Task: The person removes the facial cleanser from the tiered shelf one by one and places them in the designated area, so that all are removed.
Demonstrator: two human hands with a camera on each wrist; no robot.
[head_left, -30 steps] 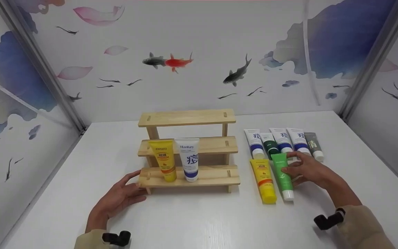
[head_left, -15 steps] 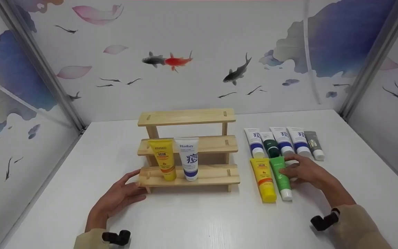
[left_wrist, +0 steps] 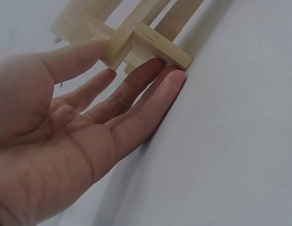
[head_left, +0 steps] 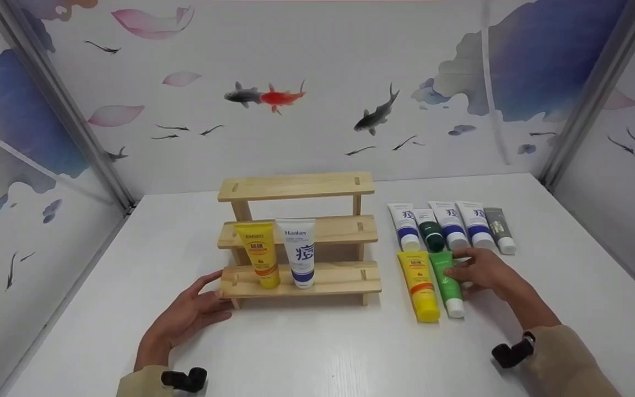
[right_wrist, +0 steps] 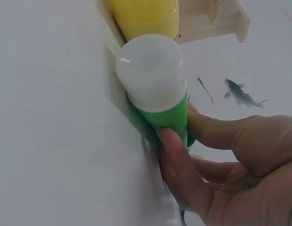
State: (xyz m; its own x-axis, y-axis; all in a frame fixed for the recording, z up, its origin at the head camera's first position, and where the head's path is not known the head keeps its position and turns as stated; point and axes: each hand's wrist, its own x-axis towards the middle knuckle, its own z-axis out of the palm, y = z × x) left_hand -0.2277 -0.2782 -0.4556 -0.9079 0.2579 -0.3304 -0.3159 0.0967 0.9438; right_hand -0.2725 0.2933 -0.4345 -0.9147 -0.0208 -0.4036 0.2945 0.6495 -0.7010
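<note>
A three-tier wooden rack (head_left: 301, 278) stands on the table, with a yellow tube (head_left: 262, 256) and a white-and-blue tube (head_left: 298, 253) upright on its lowest tier. My left hand (head_left: 190, 314) touches the left end of that tier, thumb and fingertips against the wood and fingers mostly straight, as the left wrist view shows. My right hand (head_left: 485, 273) pinches a green tube (head_left: 446, 284) from its right side. The green tube lies on the table right beside another yellow tube (head_left: 421, 286). In the right wrist view its white cap (right_wrist: 150, 70) faces the camera.
Behind the green tube lies a row of tubes: several white-and-blue ones (head_left: 474, 223), a dark green one (head_left: 430, 231) and a grey one (head_left: 499, 229). Patterned panels (head_left: 306, 138) enclose the white table (head_left: 317, 353) at the back and sides.
My right hand has shifted the green tube slightly left, close against the yellow tube, and still pinches it. The left hand stays at the rack.
</note>
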